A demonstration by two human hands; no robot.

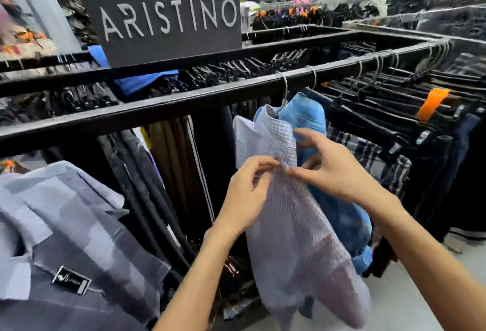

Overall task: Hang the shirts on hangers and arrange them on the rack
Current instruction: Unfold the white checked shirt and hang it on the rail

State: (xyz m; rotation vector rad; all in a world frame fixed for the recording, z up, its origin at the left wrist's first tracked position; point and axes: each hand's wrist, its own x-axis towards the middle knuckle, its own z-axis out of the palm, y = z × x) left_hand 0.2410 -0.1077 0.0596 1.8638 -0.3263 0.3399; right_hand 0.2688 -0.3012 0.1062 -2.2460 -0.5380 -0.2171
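Note:
A white shirt with fine stripes point(289, 215) hangs from a hanger whose metal hook point(284, 88) sits over the black rack rail point(157, 109). My left hand point(247, 194) pinches the shirt's front edge just below the collar. My right hand point(334, 170) pinches the opposite edge at the same height, fingertips almost meeting the left ones. Behind it hangs a blue shirt point(305, 115) on a second hook point(313, 75). A grey patterned shirt point(65, 225) with a black label lies at the lower left.
Dark trousers point(381, 109) hang tightly along the rail to the right, one with an orange tag point(431, 104). A black ARISTINO sign point(163, 15) stands on the rack. More trousers hang below the rail at the left. Pale floor shows at the lower right.

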